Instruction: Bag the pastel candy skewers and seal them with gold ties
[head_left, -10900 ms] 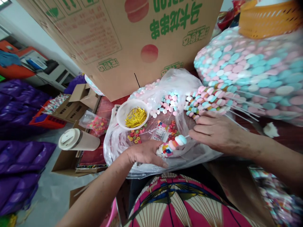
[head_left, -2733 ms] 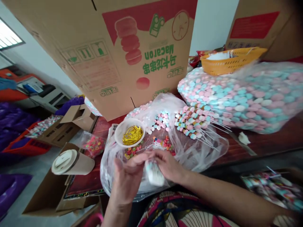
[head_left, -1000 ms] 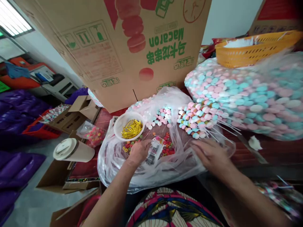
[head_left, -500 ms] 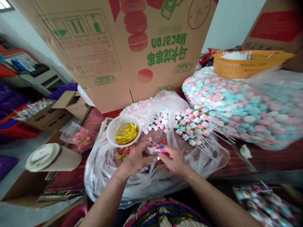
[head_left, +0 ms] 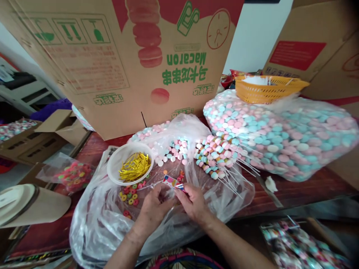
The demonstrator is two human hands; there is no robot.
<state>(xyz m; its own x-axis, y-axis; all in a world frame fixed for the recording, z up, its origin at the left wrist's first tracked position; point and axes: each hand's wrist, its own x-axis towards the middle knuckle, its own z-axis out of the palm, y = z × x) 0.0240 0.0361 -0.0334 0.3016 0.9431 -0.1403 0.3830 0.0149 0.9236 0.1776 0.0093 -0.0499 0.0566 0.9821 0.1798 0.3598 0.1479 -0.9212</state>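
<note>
A small printed plastic bag [head_left: 170,182], white with red and blue marks, spans the gap between my hands. My left hand [head_left: 156,207] has its fingers closed at the bag's left side. My right hand [head_left: 193,203] pinches the right end between thumb and fingers. What is inside the bag cannot be made out. Around my hands lie coloured candy rings [head_left: 129,194] on a clear plastic sheet [head_left: 92,224]. Just behind stands a white bowl [head_left: 112,170] of gold twist ties [head_left: 136,166]. Skewers of pastel marshmallows [head_left: 215,153] lie to the right, their white sticks pointing toward me.
A tall cardboard box [head_left: 92,74] stands at the back. On the right, a big bag of marshmallows [head_left: 277,138] carries a yellow basket [head_left: 260,91]. A lidded cup [head_left: 47,205] and a bag of candy rings [head_left: 74,175] sit left. Wrapped skewers [head_left: 303,246] fill a box lower right.
My view has turned right and closer, so things sit further left. The printed bag, crumpled between my fingers before, now shows flatter and more open to view.
</note>
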